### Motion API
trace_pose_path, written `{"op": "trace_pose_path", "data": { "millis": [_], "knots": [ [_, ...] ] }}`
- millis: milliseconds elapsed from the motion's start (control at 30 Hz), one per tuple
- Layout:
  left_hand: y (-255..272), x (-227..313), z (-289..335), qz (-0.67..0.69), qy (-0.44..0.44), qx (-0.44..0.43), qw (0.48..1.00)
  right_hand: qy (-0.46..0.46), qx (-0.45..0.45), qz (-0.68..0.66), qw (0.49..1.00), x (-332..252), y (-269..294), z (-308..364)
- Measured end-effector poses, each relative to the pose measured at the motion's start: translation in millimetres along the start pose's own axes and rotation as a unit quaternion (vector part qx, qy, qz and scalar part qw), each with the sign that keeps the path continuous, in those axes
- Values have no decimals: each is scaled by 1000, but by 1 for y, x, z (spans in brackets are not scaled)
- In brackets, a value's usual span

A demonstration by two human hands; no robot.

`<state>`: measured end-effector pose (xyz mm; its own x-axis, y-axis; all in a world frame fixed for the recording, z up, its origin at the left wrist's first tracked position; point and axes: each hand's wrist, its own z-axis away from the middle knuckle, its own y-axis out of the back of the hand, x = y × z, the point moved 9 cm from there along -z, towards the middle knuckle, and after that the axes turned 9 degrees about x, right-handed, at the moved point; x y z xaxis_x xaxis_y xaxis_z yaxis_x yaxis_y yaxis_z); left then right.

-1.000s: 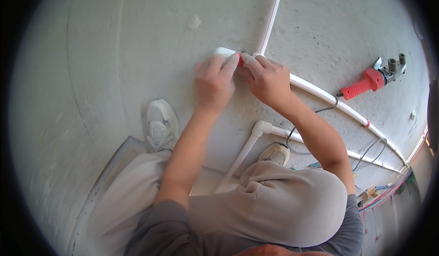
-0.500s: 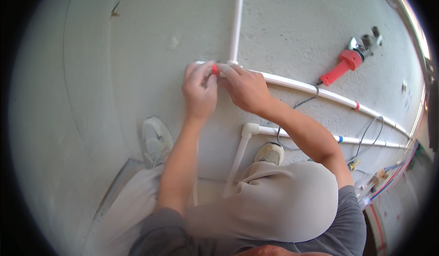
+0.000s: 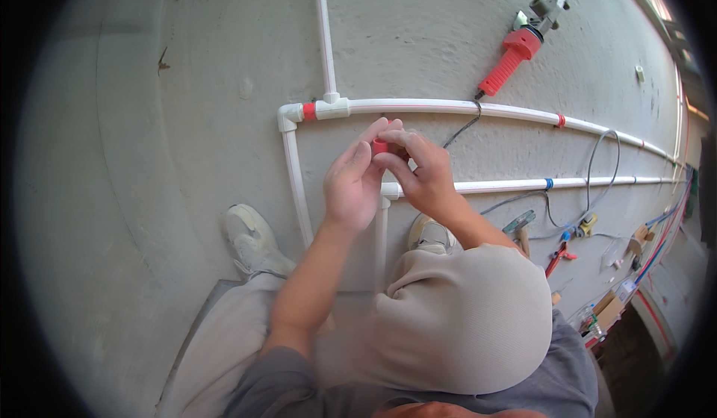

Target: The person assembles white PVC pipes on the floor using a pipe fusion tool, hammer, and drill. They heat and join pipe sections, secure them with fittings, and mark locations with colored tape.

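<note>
Both my hands are together just below the upper white pipe [image 3: 418, 106], around a small red roll of tape [image 3: 380, 146]. My left hand [image 3: 355, 186] supports it between raised fingers and thumb. With bent fingers and thumb, my right hand [image 3: 422, 168] grips it from the other side. Fingers cover part of the roll. On the pipe, a red band [image 3: 309, 111] sits between a white elbow [image 3: 288, 116] and a white tee [image 3: 332, 107]. Neither hand touches the pipe.
A pipe welding tool [image 3: 511, 60] with a red handle lies beyond the upper pipe, its grey cable [image 3: 464, 130] crossing it. A lower white pipe [image 3: 493, 186] has a blue band [image 3: 549, 183]. Red-handled cutters [image 3: 559, 257] and a cardboard box [image 3: 609, 310] lie at right.
My hands have left the pipe and come nearer and to the right, carrying the red roll. The red band on the pipe is now uncovered. The view has shifted.
</note>
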<state>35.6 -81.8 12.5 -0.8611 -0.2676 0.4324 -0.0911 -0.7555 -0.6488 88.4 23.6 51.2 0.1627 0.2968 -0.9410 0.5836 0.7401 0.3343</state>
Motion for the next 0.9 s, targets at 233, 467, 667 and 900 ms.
{"op": "trace_pose_path", "data": {
  "millis": [233,467,667,900],
  "knots": [
    [10,16,3,-207,-136,78,966,-62,-36,-66,995,13,11,4],
    [64,32,-9,-198,-165,186,948,-118,-27,101,987,62,12,21],
    [106,33,-25,-237,-124,222,938,21,-12,242,970,69,-3,-4],
    [72,11,-40,-263,-98,150,948,-20,-61,220,973,59,-17,-12]
  ]
}}
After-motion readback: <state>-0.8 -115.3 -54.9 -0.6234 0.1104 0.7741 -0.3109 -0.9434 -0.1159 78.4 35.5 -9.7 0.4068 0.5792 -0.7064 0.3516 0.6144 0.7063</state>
